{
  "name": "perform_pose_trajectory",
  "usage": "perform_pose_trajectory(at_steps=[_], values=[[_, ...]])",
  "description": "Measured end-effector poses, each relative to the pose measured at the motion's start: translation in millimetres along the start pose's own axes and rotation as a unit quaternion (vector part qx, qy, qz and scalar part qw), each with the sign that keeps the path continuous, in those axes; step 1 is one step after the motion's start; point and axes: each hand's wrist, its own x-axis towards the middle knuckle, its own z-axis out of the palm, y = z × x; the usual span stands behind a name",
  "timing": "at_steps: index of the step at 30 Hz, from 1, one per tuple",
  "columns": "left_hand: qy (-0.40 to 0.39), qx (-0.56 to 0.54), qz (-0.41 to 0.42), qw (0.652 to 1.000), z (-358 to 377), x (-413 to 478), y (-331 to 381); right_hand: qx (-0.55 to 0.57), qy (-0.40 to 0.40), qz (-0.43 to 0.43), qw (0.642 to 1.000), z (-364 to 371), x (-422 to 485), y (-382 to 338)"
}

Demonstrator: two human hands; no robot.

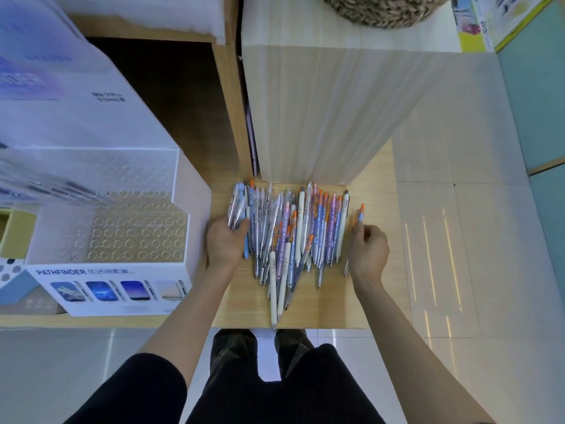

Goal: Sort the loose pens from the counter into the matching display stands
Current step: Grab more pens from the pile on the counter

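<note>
Grouping by type: left hand (226, 240) clasps pale-blue plastic pen bundle (237, 206) at nine o'clock of mixed pen pile (293, 234); right hand (368, 249) pinches orange-capped blue pen (359, 216) at three o'clock.

The pile of pens (290, 237) lies on the counter (379, 191). Right behind the pile stands a tall block (321, 111), almost touching it. The display stand (107, 237) stands left of the pile, just beside it. The left hand (224, 240) is at the pile's left edge, holding a bunch of pens (237, 206). The right hand (368, 249) is just right of the pile, pinching a single pen (360, 214).
</note>
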Motion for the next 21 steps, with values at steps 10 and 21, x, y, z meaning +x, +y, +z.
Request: perform_pose_trajectory(at_steps=[10, 21], values=[[-0.023, -0.033, -0.043, 0.998, 9.4, -8.9, 4.3, -0.009, -0.099, 0.045, 0.994, 23.5, 0.2, -29.4], [-0.093, -0.079, -0.085, 0.989, 7.2, 7.7, 12.5, 0.113, -0.149, 0.087, 0.978, 34.3, -4.0, -32.3]])
